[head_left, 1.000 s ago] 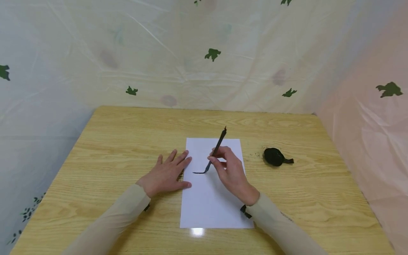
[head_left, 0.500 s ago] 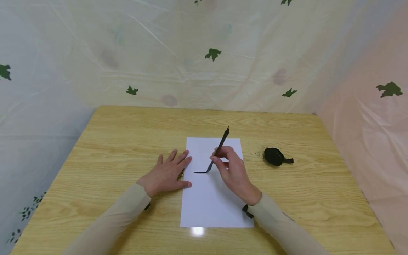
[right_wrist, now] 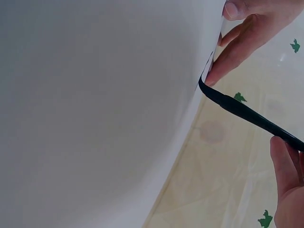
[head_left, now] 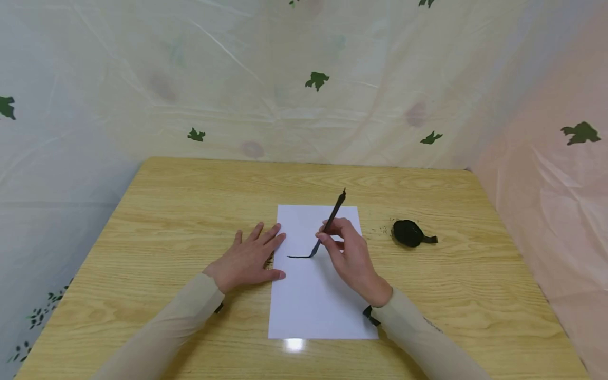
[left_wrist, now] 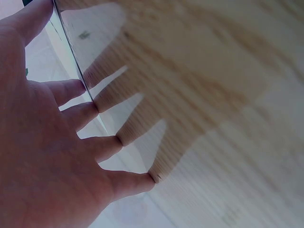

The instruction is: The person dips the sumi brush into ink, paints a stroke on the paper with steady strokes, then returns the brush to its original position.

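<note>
My right hand [head_left: 351, 258] pinches a black ink brush [head_left: 334, 212] between thumb and fingers, its handle leaning up and to the right. The bent brush tip rests on a white sheet of paper [head_left: 309, 311], at the right end of a thin black line [head_left: 297, 257]. In the right wrist view the dark brush [right_wrist: 247, 113] bends where it meets the paper [right_wrist: 95, 114]. My left hand [head_left: 247, 264] lies with fingers spread at the sheet's left edge, thumb and fingertips on the paper. Spread fingers of the left hand [left_wrist: 61, 137] also show in the left wrist view.
A small round black ink dish [head_left: 407, 234] with a short handle sits right of the paper, dark specks beside it. The wooden table [head_left: 214, 184] backs onto a pale curtain [head_left: 237, 79] with green bird shapes. A pinkish curtain [head_left: 560, 211] hangs at the right.
My right hand has moved slightly to the right with the brush, and the black line on the paper has grown longer that way. The left hand has stayed in place.
</note>
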`<action>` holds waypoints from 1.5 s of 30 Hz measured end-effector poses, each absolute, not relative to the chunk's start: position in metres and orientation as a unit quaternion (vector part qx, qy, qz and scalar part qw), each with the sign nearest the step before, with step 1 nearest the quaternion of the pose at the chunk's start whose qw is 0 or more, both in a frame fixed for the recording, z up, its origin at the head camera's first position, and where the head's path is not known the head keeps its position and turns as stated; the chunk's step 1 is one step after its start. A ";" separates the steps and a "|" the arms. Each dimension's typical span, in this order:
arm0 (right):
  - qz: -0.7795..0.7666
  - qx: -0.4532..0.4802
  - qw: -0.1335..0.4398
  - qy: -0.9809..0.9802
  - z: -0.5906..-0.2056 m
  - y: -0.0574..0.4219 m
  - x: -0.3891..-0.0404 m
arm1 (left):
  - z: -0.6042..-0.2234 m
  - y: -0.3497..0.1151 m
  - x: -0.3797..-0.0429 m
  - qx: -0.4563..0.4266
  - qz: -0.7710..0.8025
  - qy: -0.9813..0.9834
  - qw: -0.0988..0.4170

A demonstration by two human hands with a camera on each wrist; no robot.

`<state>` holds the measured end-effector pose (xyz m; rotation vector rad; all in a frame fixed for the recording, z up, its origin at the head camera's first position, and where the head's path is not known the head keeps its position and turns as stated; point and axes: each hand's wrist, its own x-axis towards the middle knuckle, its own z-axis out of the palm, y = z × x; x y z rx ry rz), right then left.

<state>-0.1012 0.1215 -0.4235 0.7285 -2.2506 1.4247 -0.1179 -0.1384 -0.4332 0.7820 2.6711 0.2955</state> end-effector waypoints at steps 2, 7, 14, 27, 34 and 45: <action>0.505 0.257 0.189 -0.802 -0.424 0.122 -0.101 | -0.433 -0.138 -0.118 0.276 0.104 0.940 0.170; 0.502 0.257 0.195 -0.803 -0.424 0.124 -0.100 | -0.432 -0.138 -0.118 0.275 0.105 0.941 0.170; 0.504 0.255 0.195 -0.802 -0.424 0.126 -0.100 | -0.432 -0.137 -0.117 0.273 0.105 0.940 0.172; 0.503 0.256 0.201 -0.800 -0.424 0.130 -0.099 | -0.433 -0.137 -0.118 0.275 0.102 0.941 0.168; 0.502 0.249 0.200 -0.804 -0.424 0.133 -0.098 | -0.433 -0.137 -0.119 0.278 0.103 0.940 0.168; 0.504 0.249 0.199 -0.803 -0.425 0.138 -0.098 | -0.433 -0.138 -0.119 0.278 0.103 0.940 0.171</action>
